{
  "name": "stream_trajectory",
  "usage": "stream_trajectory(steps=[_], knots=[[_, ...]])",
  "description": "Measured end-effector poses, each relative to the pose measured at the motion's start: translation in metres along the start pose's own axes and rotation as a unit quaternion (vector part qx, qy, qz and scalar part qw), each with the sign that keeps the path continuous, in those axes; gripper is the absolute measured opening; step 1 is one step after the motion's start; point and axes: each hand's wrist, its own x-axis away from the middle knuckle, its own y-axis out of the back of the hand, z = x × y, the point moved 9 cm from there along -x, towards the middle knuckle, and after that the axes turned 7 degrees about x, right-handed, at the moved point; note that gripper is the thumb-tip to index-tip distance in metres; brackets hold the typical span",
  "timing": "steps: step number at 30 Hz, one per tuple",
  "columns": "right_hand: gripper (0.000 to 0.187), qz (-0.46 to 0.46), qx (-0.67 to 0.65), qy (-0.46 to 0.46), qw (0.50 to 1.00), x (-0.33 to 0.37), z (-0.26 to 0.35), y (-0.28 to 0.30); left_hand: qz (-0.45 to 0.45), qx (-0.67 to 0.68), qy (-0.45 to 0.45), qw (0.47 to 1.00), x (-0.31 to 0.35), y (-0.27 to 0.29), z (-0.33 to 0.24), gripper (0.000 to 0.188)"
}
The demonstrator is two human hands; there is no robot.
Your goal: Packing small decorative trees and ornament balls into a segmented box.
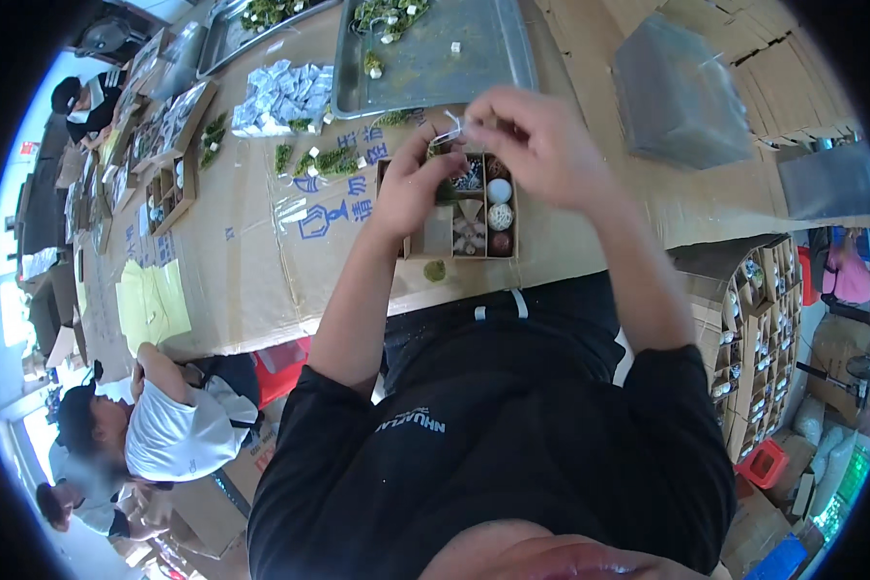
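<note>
We count one left hand (411,193), one right hand (541,145), one partitioned box (431,232) below them, four balls (499,190) along its right column, two metal trays (493,63), two translucent bins (681,92) and three other people (188,425).

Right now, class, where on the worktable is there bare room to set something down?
Two patches of the worktable look bare: a broad one between the yellow sheets and the divided box, and another between the right forearm and the clear bin. Crowded: beyond the broad patch, with silver packets and moss clumps, and over the box, where the fingers are.
</note>
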Motion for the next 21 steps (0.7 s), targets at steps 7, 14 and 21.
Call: stream_trajectory(steps=[7,14,21], knots=[[0.017,-0.095,0.005,0.045,0.994,0.071,-0.011,-0.085,-0.156,0.090,0.074,0.981,0.028,0.039,0.050,0.020],[0.044,-0.124,0.039,0.054,0.990,0.069,-0.010,-0.118,-0.183,0.300,0.166,0.921,0.035,0.042,0.072,0.036],[0.038,-0.092,0.105,0.114,0.984,0.057,-0.005,-0.128,-0.177,0.264,0.197,0.927,0.042,0.050,0.070,0.021]])
